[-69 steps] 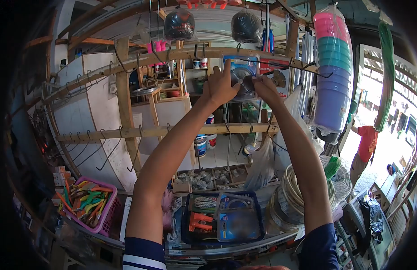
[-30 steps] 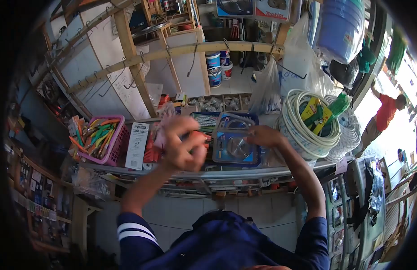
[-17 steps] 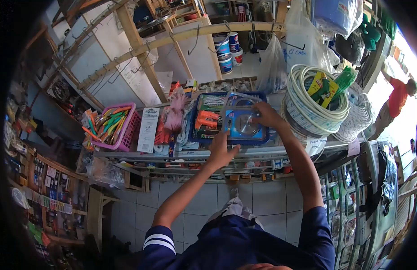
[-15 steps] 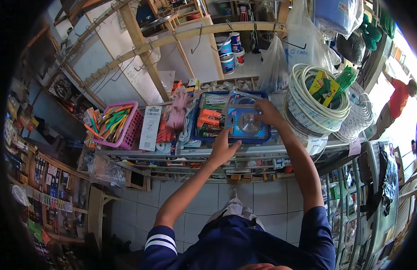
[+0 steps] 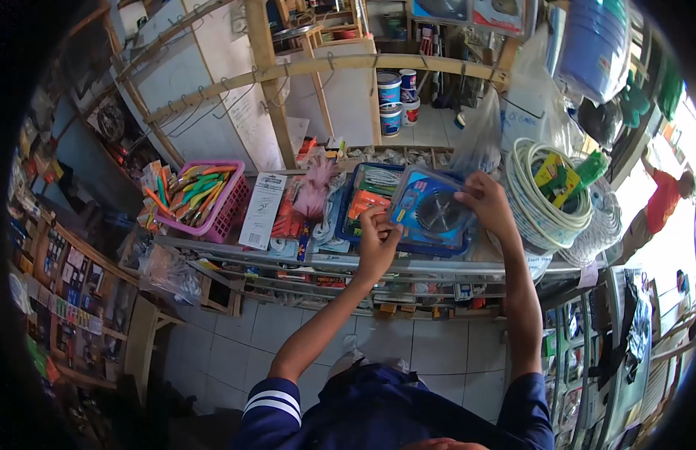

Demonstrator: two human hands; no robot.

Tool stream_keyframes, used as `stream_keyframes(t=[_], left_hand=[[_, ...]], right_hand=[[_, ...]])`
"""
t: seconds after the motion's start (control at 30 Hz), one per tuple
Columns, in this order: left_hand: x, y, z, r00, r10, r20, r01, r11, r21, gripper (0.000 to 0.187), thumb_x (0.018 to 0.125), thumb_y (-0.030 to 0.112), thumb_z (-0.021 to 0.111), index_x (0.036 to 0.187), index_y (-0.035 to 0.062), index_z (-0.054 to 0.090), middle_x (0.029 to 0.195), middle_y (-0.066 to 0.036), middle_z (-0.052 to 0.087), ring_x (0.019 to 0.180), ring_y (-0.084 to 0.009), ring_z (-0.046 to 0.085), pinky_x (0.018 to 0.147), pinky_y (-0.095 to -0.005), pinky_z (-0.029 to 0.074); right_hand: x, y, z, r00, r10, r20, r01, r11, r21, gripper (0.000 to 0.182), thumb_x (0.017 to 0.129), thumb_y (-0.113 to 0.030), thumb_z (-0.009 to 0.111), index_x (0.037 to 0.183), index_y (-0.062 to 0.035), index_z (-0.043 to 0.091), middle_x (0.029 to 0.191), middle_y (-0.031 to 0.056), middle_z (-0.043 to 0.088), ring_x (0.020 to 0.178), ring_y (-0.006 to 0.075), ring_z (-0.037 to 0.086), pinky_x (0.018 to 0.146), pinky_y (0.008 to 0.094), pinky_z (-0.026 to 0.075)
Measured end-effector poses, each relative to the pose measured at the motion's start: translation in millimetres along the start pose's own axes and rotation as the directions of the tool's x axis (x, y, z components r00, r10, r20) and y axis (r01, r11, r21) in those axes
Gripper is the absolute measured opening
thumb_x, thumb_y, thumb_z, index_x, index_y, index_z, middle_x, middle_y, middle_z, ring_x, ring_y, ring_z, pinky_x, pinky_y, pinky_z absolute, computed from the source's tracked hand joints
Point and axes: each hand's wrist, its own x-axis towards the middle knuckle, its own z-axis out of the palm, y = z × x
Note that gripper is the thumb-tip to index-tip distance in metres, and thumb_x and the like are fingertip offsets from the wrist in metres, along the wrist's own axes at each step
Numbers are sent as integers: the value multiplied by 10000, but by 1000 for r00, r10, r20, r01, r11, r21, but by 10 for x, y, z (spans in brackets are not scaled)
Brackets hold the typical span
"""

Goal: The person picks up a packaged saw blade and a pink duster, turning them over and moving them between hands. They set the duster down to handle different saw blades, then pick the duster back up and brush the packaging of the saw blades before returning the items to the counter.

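A circular saw blade pack [image 5: 436,207], a round toothed disc on blue card behind clear plastic, is held tilted over the blue plastic basket [image 5: 447,250]. My right hand [image 5: 489,204] pinches its right edge between thumb and fingers. At the lower left corner, the curled fingers of my left hand [image 5: 379,238] grip the pack. Orange packets [image 5: 365,202] lie in the left side of the basket, with a bundle of pale cord [image 5: 383,177] behind them. The pack hides much of the basket's contents.
A pink basket of colourful-handled tools [image 5: 231,202], a white card [image 5: 262,212] and pink gloves [image 5: 315,187] are left along the glass counter. Coiled pale hose [image 5: 547,196] stands right. Hooks hang from a wooden rail [image 5: 303,67]. A person in red [image 5: 663,202] is outside at right.
The saw blade pack has been raised and tilted, its left corner turned toward my left hand. My left fingers have curled in on it. The whole view has shifted slightly.
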Motion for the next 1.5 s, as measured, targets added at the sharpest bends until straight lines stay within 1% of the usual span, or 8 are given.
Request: stream_keyframes(t=[0.23,0.4,0.63,0.97,1.1,1.3,1.37,1.5], left_hand=[[-365,141,-907,957,-205,208,245,951,-189,693,1003,373,525,1498,36,176,1433,-103,397,1356,-213,351,1113,-339,268],[-589,334,-1973,918,-387,84,351,699,-623,528,1036,366,417,1464,84,289,1417,-127,453,1222,-273,545,787,-435,570],[-506,-44,-3528,835,-514,-198,104,500,-860,496,1015,426,385,1362,80,462,1283,-151,587,1076,-381,630,692,-522,590],[392,-302,-3667,883,-467,43,283,458,-843,533,1032,435,341,1436,89,370,1362,-157,516,1198,-378,553,858,-599,537],[616,-392,-3550,872,-475,118,349,436,-829,615,1025,512,304,1451,70,340,1380,-166,504,1196,-379,555,905,-562,522],[903,-641,-3448,828,-558,50,317,393,-863,682,995,596,289,1466,105,323,1419,-135,472,1223,-372,532,902,-567,519],[1002,-700,-3385,843,-532,80,356,439,-825,692,989,605,295,1467,105,322,1419,-135,470,1232,-365,526,921,-549,513],[1182,-524,-3092,888,-378,261,419,434,-797,671,1005,578,281,1463,89,329,1429,-127,454,1268,-285,501,1018,-472,453]], right_hand=[[-623,-412,1405,950,310,-26,-238,778,582,185,941,-190,656,968,-62,525,832,-23,539,747,63,488,674,233,411],[-528,-665,2336,882,367,294,-466,596,654,265,991,-251,580,1089,-7,547,956,62,659,869,116,609,764,282,466],[49,-396,3577,926,168,337,-155,986,-66,376,949,-375,593,1207,-106,538,888,174,683,758,302,695,655,422,532],[260,-651,4078,846,485,222,-307,783,-540,685,829,-379,692,1353,-47,403,936,244,675,823,408,675,689,505,528],[184,-555,3923,793,535,291,-507,845,-171,630,871,-260,644,1397,-34,382,954,204,673,808,343,682,681,435,546],[43,-679,3247,719,575,389,-633,312,708,472,920,-161,547,1361,-33,440,816,90,621,650,167,585,564,268,483],[-92,-744,3119,781,521,344,-518,231,824,400,927,-93,520,1303,23,447,849,75,590,716,179,608,618,284,508],[-396,-414,2963,763,385,520,-634,600,487,285,991,-180,517,1223,-16,546,775,52,570,727,119,569,600,247,448]])
